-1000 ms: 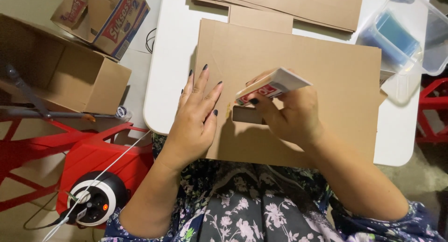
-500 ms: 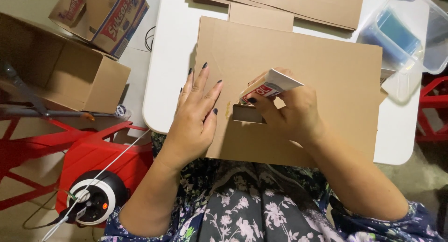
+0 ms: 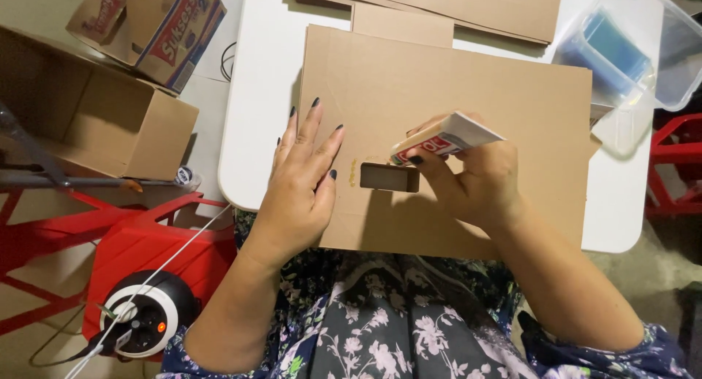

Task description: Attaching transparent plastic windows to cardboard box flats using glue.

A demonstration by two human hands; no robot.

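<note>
The left hand [image 3: 300, 185] lies flat, grip open, pinning the light, stiff cardboard sheet [image 3: 453, 108], while the right hand [image 3: 472, 178] has its grip closed round a small, rigid glue tube [image 3: 446, 138].

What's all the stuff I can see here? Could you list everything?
Cardboard sheet: one, brown, flat on the table, small rectangular cut-out near its middle.
More cardboard sheets: a stack, brown, far edge of table.
Table: one, white.
Plastic tub: one, clear, blue contents, table's right end.
Open cardboard boxes: two, brown, left on the floor.
Cable reel: one, black and white, on a red stand.
Small tool: one, white and red.
Left hand: pressed flat on the sheet.
Right hand: grips the tool at the cut-out.
</note>
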